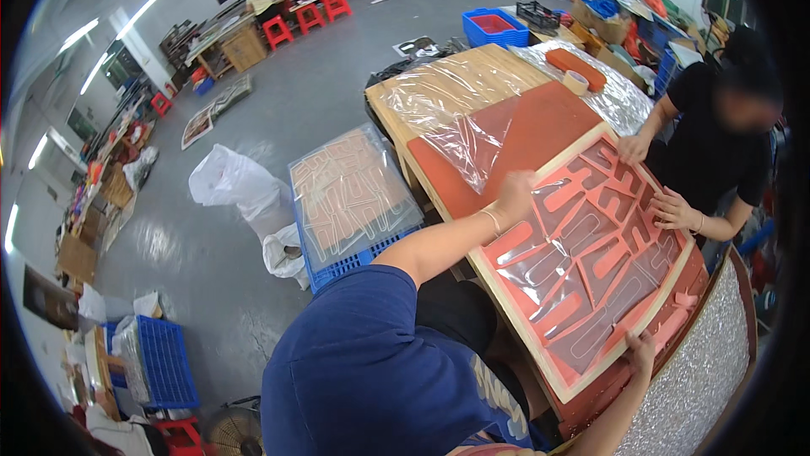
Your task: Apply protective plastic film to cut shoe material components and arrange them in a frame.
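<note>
A shallow wooden frame (553, 376) lies tilted across the table in front of me. Inside it, red and pink cut-out shapes (612, 260) sit on a darker sheet under shiny clear film. My left hand (513, 196), with a band on its wrist, is closed at the frame's far-left edge; its fingertips are partly hidden. At the near-right edge, my right hand (641, 353) grips the wood, fingers curled round it. Across from me, a co-worker's two hands (672, 208) rest on the frame's far-right side. Loose pink pieces (675, 314) lie beside its near-right edge.
Clear film (456, 118) covers part of the wooden board and red sheet (540, 131) beyond the frame. A tape roll (575, 82) sits behind. Left of the table, a blue crate (359, 260) bears a panel of outlined shapes (350, 190). White sacks (240, 190) stand nearby.
</note>
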`<act>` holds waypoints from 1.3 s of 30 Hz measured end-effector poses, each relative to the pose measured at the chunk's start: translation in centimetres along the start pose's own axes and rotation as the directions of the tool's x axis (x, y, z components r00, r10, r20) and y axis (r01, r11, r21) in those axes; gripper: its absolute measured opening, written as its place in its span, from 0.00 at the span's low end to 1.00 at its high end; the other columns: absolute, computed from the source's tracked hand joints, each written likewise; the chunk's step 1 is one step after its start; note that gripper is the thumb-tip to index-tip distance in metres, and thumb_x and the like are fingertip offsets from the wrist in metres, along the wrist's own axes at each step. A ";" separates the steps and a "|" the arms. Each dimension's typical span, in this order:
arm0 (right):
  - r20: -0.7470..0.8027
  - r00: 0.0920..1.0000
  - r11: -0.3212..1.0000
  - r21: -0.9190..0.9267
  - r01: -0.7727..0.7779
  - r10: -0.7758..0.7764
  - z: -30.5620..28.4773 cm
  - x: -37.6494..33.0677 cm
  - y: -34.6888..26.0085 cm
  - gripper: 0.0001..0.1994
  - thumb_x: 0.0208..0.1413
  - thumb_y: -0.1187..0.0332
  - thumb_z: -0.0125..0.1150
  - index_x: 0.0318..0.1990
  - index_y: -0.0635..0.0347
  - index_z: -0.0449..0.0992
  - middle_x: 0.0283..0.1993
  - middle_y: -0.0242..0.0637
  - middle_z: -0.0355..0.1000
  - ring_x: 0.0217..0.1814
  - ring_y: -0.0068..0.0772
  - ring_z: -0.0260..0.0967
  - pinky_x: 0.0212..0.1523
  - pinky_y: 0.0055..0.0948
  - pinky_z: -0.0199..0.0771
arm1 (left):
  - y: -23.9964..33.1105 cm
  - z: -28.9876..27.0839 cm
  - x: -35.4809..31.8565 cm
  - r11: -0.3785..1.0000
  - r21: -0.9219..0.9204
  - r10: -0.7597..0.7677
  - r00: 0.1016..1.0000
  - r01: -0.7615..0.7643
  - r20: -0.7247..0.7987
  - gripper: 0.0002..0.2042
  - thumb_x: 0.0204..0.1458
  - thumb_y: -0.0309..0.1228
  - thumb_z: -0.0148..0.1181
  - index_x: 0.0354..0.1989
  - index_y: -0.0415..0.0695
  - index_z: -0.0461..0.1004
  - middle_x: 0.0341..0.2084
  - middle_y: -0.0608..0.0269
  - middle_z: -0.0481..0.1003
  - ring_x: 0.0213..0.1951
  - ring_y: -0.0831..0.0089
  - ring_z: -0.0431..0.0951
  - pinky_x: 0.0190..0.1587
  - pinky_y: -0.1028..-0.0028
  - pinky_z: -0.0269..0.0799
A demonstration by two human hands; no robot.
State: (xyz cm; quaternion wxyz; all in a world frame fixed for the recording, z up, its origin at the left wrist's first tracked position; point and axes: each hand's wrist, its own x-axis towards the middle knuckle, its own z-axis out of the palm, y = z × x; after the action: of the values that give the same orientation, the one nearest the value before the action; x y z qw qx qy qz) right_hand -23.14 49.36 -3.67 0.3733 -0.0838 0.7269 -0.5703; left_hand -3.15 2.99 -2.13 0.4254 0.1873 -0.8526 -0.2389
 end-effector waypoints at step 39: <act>-0.083 0.992 0.969 0.223 0.107 -0.090 -1.3 -0.5 0.8 0.08 0.59 0.68 0.59 0.42 0.61 0.72 0.28 0.30 0.72 0.25 0.21 0.71 0.27 0.24 0.79 | 22.3 9.5 -18.5 0.885 -0.341 0.463 0.537 -0.316 0.705 0.36 0.59 0.53 0.44 0.69 0.41 0.50 0.68 0.32 0.42 0.71 0.43 0.38 0.69 0.44 0.27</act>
State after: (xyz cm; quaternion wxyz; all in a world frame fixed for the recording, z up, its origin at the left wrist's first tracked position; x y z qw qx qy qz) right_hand -23.33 50.88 -4.09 0.3251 -0.0558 0.6651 -0.6700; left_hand -3.00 33.16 -6.26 0.0773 -0.1655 -0.9463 -0.2666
